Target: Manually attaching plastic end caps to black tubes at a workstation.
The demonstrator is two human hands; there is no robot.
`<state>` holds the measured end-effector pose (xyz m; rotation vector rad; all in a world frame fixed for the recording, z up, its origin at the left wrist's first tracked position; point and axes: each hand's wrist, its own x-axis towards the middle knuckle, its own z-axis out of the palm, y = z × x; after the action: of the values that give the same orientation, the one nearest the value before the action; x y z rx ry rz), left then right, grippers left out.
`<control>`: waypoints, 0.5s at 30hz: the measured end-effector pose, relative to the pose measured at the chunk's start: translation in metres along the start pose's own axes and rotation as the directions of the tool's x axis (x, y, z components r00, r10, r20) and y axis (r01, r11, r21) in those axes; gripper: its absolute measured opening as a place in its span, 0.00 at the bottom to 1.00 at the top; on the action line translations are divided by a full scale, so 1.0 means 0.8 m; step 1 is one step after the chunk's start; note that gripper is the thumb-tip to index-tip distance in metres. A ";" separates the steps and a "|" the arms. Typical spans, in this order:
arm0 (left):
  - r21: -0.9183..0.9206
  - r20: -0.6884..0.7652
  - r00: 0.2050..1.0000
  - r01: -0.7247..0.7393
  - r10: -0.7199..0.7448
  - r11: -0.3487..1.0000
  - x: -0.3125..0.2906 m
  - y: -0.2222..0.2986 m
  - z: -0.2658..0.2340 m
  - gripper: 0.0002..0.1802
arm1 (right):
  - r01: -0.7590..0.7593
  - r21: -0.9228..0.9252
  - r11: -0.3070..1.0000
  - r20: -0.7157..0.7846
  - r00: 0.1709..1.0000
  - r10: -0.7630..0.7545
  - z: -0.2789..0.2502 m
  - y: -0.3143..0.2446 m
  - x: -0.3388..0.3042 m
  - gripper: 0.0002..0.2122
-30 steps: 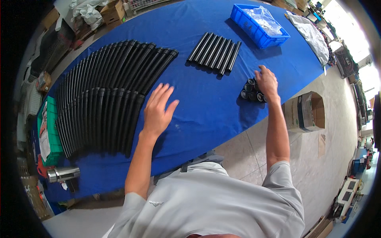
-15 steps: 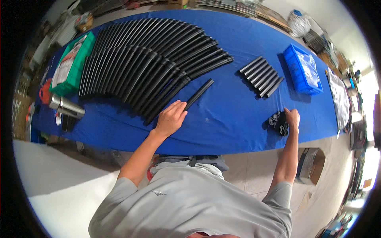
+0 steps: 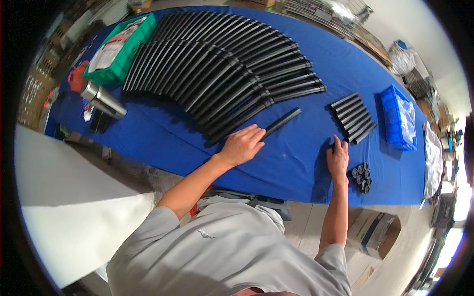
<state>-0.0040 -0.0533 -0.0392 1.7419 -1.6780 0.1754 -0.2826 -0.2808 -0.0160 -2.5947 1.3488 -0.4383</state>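
Right hand (image 3: 337, 158) has moved left of the black caps (image 3: 359, 179).

White glare burns out the far right, while my right hand (image 3: 337, 160) throws a soft shadow leftward across the blue cloth (image 3: 281, 163). Fisheye distortion curves the cloth's edges inside my black-cornered view.

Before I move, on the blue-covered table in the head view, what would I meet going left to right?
Green crate → left hand → single loose black tube → right hand → cluster of short round black pieces → blue crate → pale sheet.
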 end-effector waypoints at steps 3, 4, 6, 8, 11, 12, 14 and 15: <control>0.000 0.002 1.000 -0.023 0.023 1.000 -0.003 0.002 -0.002 0.21 | 0.029 -0.003 1.000 0.028 0.999 -0.029 -0.010 0.005 -0.007 0.33; 0.009 0.030 1.000 -0.005 0.005 1.000 -0.006 0.002 -0.005 0.22 | -0.043 -0.006 0.999 0.051 0.998 0.043 -0.021 -0.013 -0.007 0.37; 0.014 0.032 0.999 0.011 -0.012 1.000 -0.009 -0.002 -0.003 0.22 | 0.022 -0.007 1.000 -0.127 0.992 -0.023 -0.034 -0.032 -0.014 0.39; 0.009 0.039 0.999 0.017 -0.017 1.000 -0.014 -0.002 -0.001 0.22 | 0.080 0.081 0.993 -0.265 0.963 -0.056 -0.045 -0.069 -0.020 0.34; -0.015 0.011 1.000 0.010 -0.010 1.000 -0.014 -0.001 -0.007 0.22 | 0.105 0.553 0.826 -0.033 0.994 -0.104 -0.021 -0.107 -0.023 0.27; -0.022 -0.046 0.999 -0.020 0.019 1.000 -0.009 0.001 -0.009 0.23 | 0.100 0.608 0.788 -0.024 0.994 -0.108 -0.005 -0.121 -0.024 0.22; -0.082 -0.052 0.999 -0.003 -0.002 0.997 -0.021 0.008 -0.025 0.23 | 0.099 0.569 0.817 0.047 0.987 -0.153 0.020 -0.122 -0.028 0.19; -0.153 -0.090 0.996 -0.006 -0.008 0.988 -0.021 0.012 -0.037 0.22 | 0.041 0.564 0.825 0.101 0.988 -0.118 0.029 -0.125 -0.030 0.18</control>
<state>-0.0047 -0.0217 -0.0225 1.5975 -1.5832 0.1192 -0.2110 -0.2039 -0.0128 -2.1430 0.8911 -0.5647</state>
